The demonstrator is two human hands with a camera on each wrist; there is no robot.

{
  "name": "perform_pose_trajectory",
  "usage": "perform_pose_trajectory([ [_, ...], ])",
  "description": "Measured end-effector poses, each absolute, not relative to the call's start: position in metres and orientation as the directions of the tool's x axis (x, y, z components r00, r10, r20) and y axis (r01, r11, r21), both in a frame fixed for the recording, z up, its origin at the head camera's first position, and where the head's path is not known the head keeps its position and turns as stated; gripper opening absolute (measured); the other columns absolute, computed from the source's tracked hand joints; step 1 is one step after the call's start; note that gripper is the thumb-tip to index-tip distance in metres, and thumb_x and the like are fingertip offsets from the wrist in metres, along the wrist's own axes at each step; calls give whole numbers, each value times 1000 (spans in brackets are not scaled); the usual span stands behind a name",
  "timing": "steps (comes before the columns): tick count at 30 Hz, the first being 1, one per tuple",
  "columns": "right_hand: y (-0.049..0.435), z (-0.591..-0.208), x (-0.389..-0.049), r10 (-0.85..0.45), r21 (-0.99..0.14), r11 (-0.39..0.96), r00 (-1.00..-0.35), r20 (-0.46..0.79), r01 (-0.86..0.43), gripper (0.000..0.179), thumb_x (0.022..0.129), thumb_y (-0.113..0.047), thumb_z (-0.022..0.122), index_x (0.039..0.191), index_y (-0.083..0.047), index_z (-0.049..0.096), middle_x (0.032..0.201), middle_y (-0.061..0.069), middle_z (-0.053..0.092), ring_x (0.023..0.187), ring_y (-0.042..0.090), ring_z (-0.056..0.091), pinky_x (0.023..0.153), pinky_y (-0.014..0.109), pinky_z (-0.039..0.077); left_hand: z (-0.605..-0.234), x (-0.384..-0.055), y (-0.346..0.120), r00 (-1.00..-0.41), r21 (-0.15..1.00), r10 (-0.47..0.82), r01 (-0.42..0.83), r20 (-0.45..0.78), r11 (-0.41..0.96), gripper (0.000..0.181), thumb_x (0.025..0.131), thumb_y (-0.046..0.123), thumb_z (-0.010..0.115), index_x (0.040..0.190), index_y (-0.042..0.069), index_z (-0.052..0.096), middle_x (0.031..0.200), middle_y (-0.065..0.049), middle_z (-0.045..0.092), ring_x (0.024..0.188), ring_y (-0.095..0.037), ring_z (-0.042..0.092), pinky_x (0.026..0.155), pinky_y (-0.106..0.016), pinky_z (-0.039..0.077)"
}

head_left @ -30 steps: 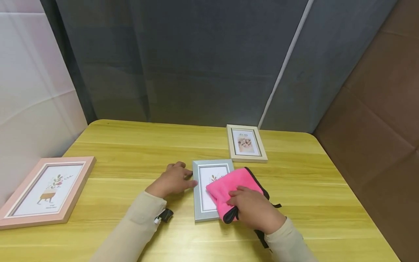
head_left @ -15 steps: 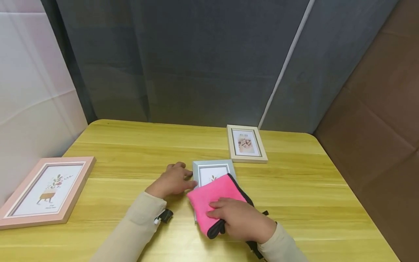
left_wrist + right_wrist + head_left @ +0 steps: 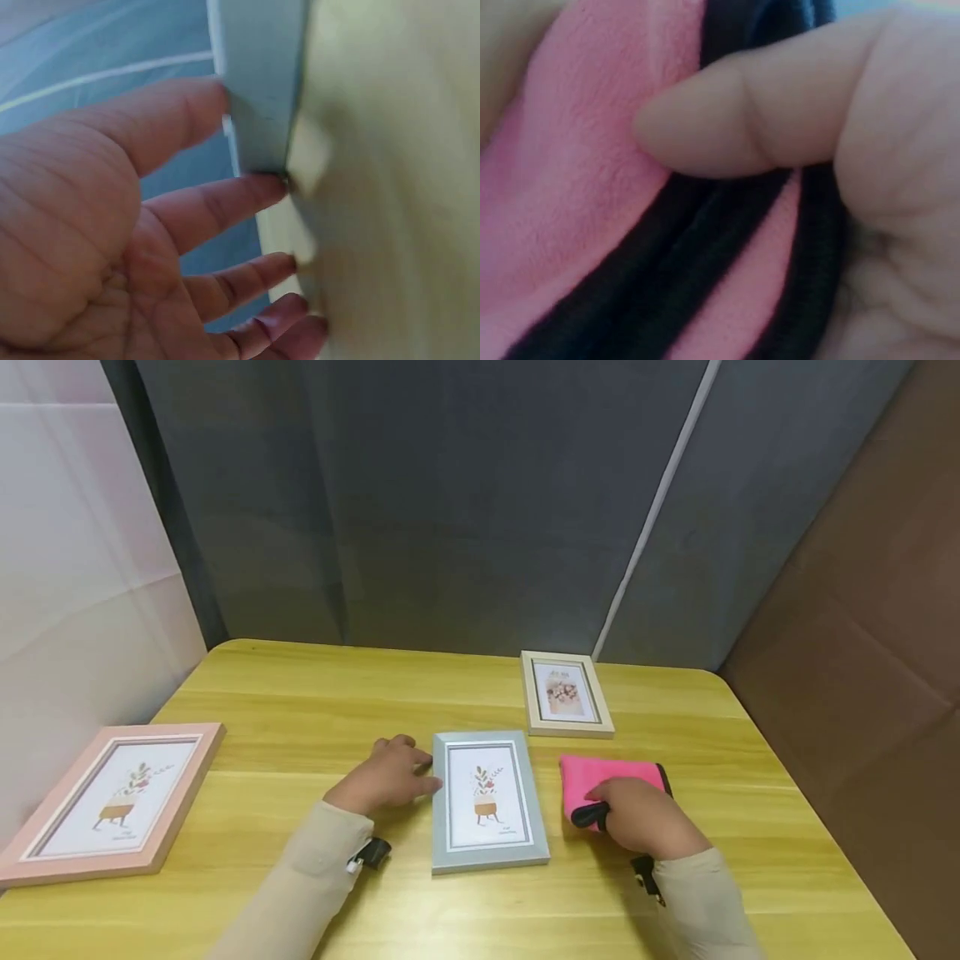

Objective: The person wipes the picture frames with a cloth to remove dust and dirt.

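A light blue picture frame (image 3: 491, 858) lies flat at the middle of the table, its plant print uncovered. My left hand (image 3: 387, 777) rests at its left side; in the left wrist view the thumb and index fingertips touch the frame's edge (image 3: 262, 97), the other fingers spread toward the tabletop. To the right of the frame, my right hand (image 3: 645, 817) grips a folded pink cloth (image 3: 600, 774) with black trim, close over the table. The right wrist view shows the thumb pressed across the folded layers of the cloth (image 3: 607, 150); the other fingers are mostly hidden.
A larger pink picture frame (image 3: 183, 802) lies at the table's left. Behind the blue one, slightly right, is a cream picture frame (image 3: 570, 727). Grey fabric (image 3: 465, 510) stands behind the wooden table (image 3: 360, 693), with white and brown panels at its sides.
The right hand slid the pink cloth down and left over the blue frame, then carried it off to the right, uncovering the print. The left hand stays at the frame's left edge.
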State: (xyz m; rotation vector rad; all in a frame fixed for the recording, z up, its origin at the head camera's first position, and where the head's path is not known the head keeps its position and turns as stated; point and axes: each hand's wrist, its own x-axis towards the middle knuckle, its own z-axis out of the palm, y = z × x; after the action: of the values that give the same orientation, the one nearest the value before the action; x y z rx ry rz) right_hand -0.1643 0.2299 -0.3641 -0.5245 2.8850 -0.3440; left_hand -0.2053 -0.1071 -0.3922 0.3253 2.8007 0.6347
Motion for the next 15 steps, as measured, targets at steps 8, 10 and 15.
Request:
perform_pose_trajectory([
  [8,244,-375,-180,-356,-356,894,-915,-192,-273,35,83,7,57,111,-5,74,107,7,71,94,21,62,91,45,49,-385,-217,-157,-954,494,147,-2,-262,869,40,97,18,58,127,-8,60,120,-26,61,97,-32,60,88,-51,49],
  [10,242,-375,-179,-353,-356,895,-915,-193,-270,36,82,7,57,111,-5,74,107,7,71,95,22,63,92,45,49,-384,-225,-172,-944,498,114,-59,-308,865,40,99,16,55,129,-11,56,116,-26,63,91,-30,62,84,-48,52],
  [15,237,-374,-176,-340,-348,901,-920,-196,-259,28,86,2,61,110,-5,74,108,7,71,96,22,63,93,46,49,-380,-261,-213,-927,475,86,-106,-364,874,44,101,13,48,134,-17,47,123,-33,57,102,-37,59,93,-53,48],
])
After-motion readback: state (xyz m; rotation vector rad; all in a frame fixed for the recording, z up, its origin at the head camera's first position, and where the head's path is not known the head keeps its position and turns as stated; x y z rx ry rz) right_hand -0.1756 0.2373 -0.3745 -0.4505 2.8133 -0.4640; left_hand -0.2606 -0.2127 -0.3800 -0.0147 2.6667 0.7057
